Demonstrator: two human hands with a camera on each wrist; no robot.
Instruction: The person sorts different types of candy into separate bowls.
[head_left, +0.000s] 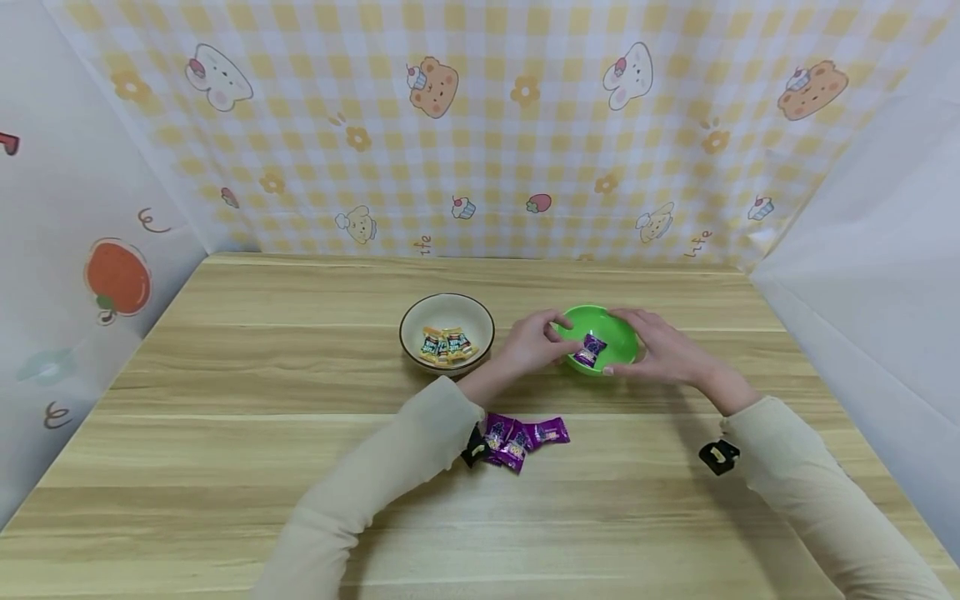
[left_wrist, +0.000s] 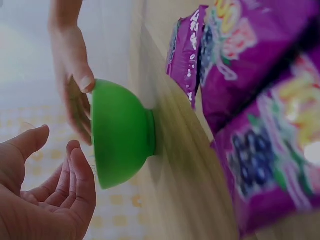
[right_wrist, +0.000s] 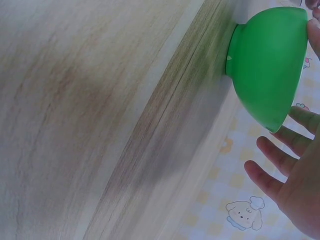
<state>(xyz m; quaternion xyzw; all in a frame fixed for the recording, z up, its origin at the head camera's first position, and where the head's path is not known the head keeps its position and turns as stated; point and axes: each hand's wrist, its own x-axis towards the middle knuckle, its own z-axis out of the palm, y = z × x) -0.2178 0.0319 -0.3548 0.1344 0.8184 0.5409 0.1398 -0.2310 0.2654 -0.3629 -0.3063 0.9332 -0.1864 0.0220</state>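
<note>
I see left hand [head_left: 531, 343] fingers parted, right hand [head_left: 663, 348] fingers spread against one green bowl [head_left: 592, 317] | bowl toward table [head_left: 225, 467]'s far edge, one purple packet [head_left: 589, 351] inside | at least three loose purple packets [head_left: 551, 432], one cream bowl [head_left: 450, 308]

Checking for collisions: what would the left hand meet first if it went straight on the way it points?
Probably the green bowl, at its left rim, which the left hand points toward. Height is unclear; passing above the rim, it would likely meet the right hand across the bowl.
</note>
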